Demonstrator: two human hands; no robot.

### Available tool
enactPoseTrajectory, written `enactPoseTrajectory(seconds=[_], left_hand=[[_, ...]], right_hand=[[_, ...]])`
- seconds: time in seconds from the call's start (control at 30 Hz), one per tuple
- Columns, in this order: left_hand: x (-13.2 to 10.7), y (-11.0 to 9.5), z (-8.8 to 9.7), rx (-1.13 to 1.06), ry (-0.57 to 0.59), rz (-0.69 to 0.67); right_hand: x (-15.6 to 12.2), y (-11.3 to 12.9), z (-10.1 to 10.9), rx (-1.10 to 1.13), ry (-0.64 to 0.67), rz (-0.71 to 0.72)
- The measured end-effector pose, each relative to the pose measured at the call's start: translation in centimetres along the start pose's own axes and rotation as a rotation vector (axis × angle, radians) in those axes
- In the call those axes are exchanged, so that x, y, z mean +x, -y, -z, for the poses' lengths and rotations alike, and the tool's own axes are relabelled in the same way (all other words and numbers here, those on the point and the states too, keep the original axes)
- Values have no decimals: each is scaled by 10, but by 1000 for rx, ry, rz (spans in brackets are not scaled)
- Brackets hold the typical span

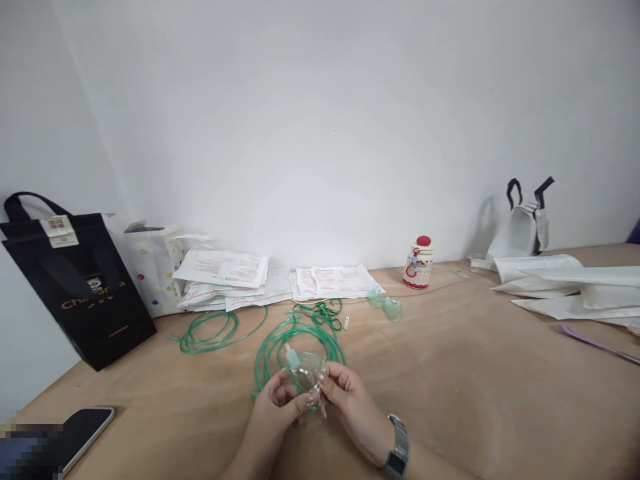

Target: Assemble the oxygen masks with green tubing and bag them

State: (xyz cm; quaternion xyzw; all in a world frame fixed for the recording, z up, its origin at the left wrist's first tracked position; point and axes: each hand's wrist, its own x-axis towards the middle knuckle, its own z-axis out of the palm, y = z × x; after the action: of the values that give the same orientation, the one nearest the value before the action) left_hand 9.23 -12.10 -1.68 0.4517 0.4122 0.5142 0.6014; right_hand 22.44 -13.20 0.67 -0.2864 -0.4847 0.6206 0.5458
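Note:
Between my two hands is a clear oxygen mask [307, 368] with a pale green connector [291, 357] at its upper left. My left hand [280, 403] pinches its lower left side. On the right side, my right hand [347, 400] grips the rim, thumb and fingers closed; a watch is on that wrist. Coiled green tubing [267, 347] lies on the table just behind the mask. Beyond the coil sit green elastic straps [325, 312] and a small metal nose clip [347, 323]. Two more greenish mask parts [393, 308] rest farther right.
White printed packets [225, 268] are piled along the wall, near a second tubing coil [207, 337]. At left stand a black paper bag [95, 293] and a phone [90, 433]. A bottle [419, 263], white pouches [575, 287] and purple-handled tweezers or scissors [595, 341] occupy the right.

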Motion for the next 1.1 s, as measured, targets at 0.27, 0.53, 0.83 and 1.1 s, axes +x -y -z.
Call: enactPoseTrajectory(seconds=[0.27, 0.53, 0.83, 1.1], left_hand=[[5, 1, 7, -36, 10, -38], [8, -3, 9, -139, 10, -81], [-5, -11, -1, -35, 3, -152], [-5, -9, 17, 57, 0, -176]], right_hand=[[-3, 2, -5, 20, 36, 5], [-6, 8, -5, 29, 47, 5], [2, 1, 3, 247, 62, -150], [2, 3, 2, 164, 60, -88]])
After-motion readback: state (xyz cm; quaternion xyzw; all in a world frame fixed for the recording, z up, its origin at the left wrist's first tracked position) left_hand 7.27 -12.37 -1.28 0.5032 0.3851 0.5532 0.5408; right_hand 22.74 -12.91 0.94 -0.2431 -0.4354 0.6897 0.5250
